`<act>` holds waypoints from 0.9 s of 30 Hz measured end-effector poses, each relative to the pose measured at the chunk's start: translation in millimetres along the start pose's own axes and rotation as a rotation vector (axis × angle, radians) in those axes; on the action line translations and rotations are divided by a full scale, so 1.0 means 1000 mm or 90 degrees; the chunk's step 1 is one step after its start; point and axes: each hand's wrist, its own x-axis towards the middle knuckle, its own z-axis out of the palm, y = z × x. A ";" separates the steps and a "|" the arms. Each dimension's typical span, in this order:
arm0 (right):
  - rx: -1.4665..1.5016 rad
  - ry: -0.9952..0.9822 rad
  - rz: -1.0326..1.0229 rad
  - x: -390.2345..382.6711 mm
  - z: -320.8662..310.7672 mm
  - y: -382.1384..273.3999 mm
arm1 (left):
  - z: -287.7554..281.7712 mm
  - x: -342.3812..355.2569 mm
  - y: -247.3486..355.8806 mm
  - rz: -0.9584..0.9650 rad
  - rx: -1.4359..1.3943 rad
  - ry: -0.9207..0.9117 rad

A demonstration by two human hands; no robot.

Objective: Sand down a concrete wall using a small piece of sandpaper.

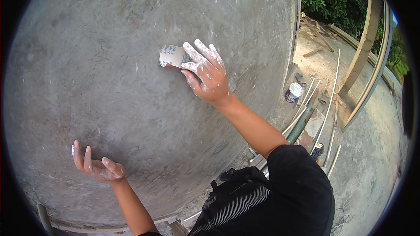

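Observation:
My right hand (210, 75), dusted with white powder, grips one side of a curled piece of sandpaper (171, 56) between thumb and fingers. The pale, blue-printed back of the sheet faces me, and a strip of its reddish face shows along the lower edge. Behind it stands a grey cement wall (131, 113); whether the sheet touches that surface I cannot tell. Lower down and to the left, my left hand (98, 169) is raised near the wall with its fingers apart and curved. It holds nothing, and white dust marks its fingertips.
On the floor to the right stands a small lidded bucket (293, 92). Thin white pipes (334, 100), a thicker green pipe (302, 126) and scraps lie beyond my right arm. A wooden post (361, 39) rises at the far right, with loose timber (319, 35) behind.

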 end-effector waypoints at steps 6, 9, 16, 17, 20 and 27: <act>0.029 -0.046 0.068 -0.005 0.009 -0.001 | 0.001 -0.002 -0.002 0.022 0.007 -0.005; 0.030 -0.023 0.079 -0.004 0.015 0.006 | -0.006 -0.004 -0.003 0.004 -0.008 -0.005; -0.030 0.089 0.081 0.012 0.006 0.040 | -0.046 -0.010 -0.026 -0.020 0.063 0.017; -0.026 0.112 0.165 0.013 0.005 0.039 | -0.050 -0.011 -0.031 -0.037 0.092 0.038; 0.036 0.067 0.062 0.007 0.007 0.021 | -0.054 -0.015 -0.042 -0.038 0.113 0.036; -0.024 0.136 0.188 0.018 0.004 0.044 | -0.053 -0.017 -0.047 -0.019 0.096 0.063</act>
